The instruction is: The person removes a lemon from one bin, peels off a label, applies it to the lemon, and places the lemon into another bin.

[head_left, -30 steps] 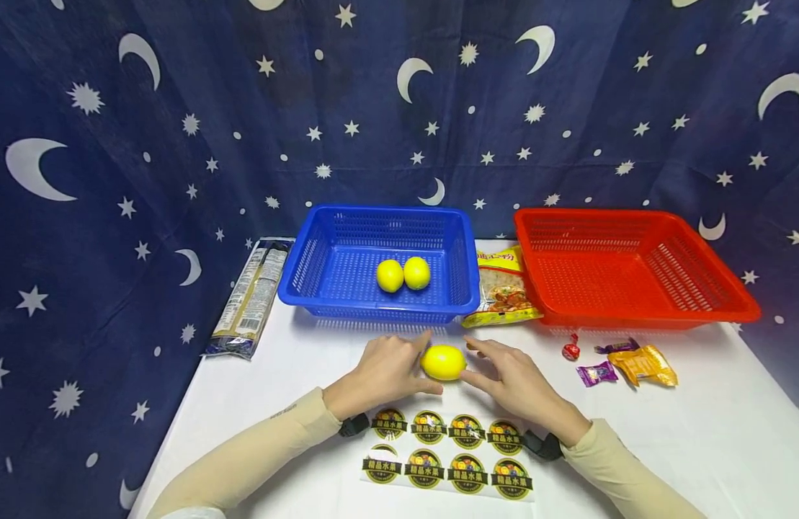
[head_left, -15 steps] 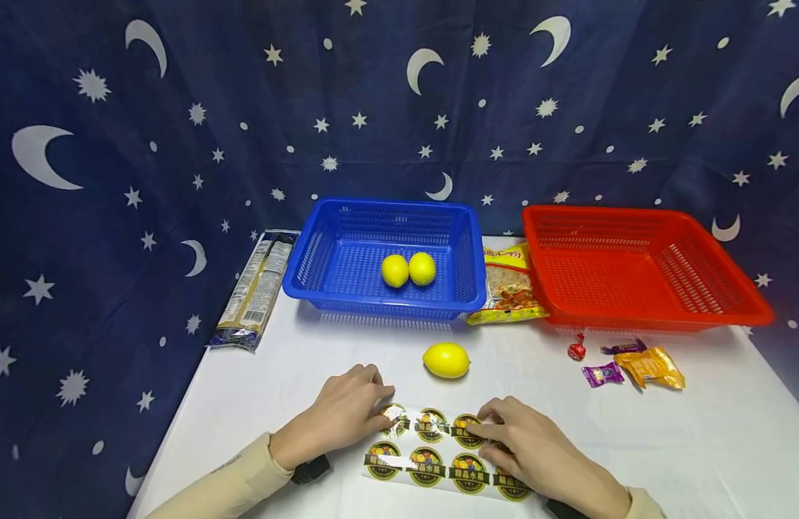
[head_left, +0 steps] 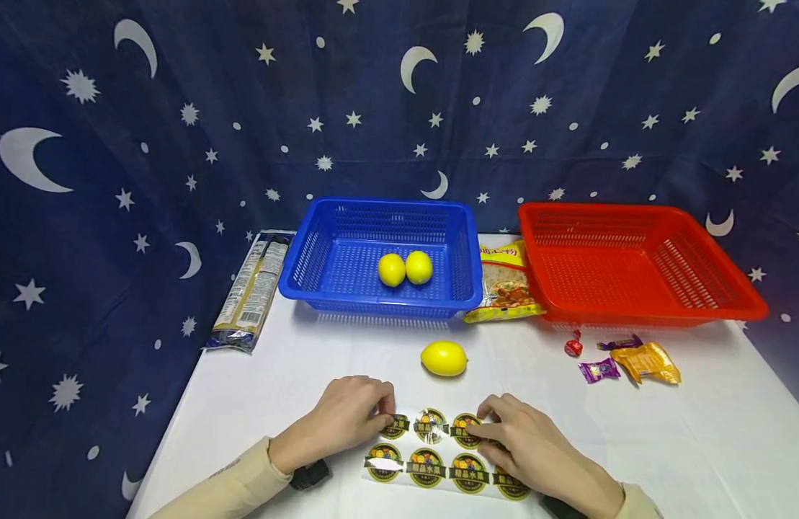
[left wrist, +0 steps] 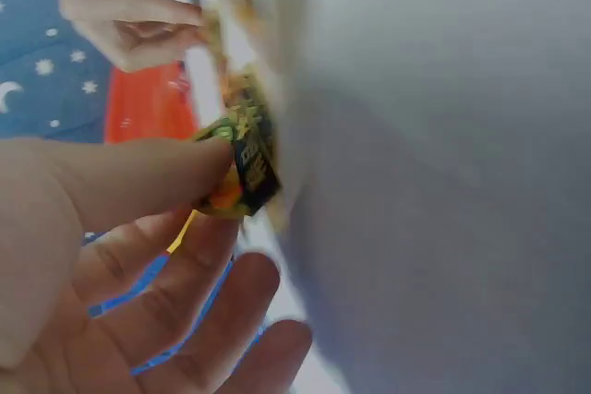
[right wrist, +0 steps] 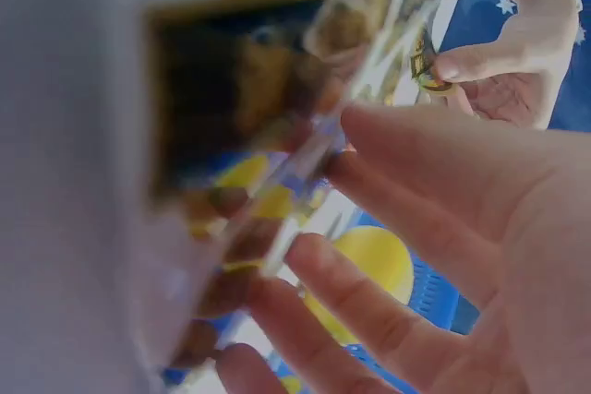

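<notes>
**Sticker being peeled from the sheet**

A round sticker [left wrist: 242, 168] is pinched between thumb and forefinger of the left hand [head_left: 344, 422] at the sheet's upper-left corner; that grip is closed on it. The sheet [head_left: 438, 455] is pressed down by the right hand [head_left: 535, 450], fingers laid nearly flat, nothing grasped. Judged from this, peeling is in hand. The next move likely calls for a clean lift-off, then placing on the lemon [head_left: 444, 358], which lies at 12 o'clock from the sheet.

The bench [head_left: 697, 440] is covered in white. A blue basket [head_left: 321, 263] with two lemons, a red basket [head_left: 639, 263], snack packets and sweets [head_left: 626, 358] are set beyond. A star-and-moon cloth [head_left: 114, 180] is hung behind.
</notes>
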The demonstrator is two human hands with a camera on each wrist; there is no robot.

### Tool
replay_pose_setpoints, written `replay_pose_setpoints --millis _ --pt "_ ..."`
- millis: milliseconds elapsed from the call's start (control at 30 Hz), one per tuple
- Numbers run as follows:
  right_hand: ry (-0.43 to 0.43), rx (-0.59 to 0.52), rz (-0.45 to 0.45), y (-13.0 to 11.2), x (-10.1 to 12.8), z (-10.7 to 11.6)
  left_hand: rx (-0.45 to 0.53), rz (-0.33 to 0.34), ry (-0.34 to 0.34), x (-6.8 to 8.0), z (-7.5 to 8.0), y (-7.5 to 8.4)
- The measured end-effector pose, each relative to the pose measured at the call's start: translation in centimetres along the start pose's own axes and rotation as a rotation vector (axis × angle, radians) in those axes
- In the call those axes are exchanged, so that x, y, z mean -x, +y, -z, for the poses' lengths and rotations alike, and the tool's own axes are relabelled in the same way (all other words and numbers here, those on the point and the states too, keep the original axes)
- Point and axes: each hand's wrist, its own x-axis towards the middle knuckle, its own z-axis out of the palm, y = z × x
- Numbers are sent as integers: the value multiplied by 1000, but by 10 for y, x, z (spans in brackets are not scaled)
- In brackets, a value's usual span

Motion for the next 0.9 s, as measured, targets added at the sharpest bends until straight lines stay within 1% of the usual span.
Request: replay_pose_setpoints --millis 67,100,167,267,367,400,467,600,700,900 --pt "-42 -31 -33 0 -5 7 102 21 -20 -4 4 2" --pt "-48 -43 -51 1 -9 10 159 34 -22 -7 6 3" --pt "-18 -65 -91 2 -18 15 288 71 -9 -14 11 5" --pt "114 -77 -153 6 -34 18 457 128 45 -30 12 7" --pt "241 -70 -200 10 -49 15 572 184 109 -47 9 9" --pt "270 -64 -207 11 -53 14 596 200 127 -53 7 9" --pt "298 -48 -216 13 -61 9 636 226 155 -60 5 11" --pt "308 -7 -232 16 -72 0 702 263 181 -69 4 14" --pt "292 11 -259 17 -79 -2 737 287 190 -72 3 14" --pt "245 29 -305 18 -93 -6 781 332 221 -71 -2 11"
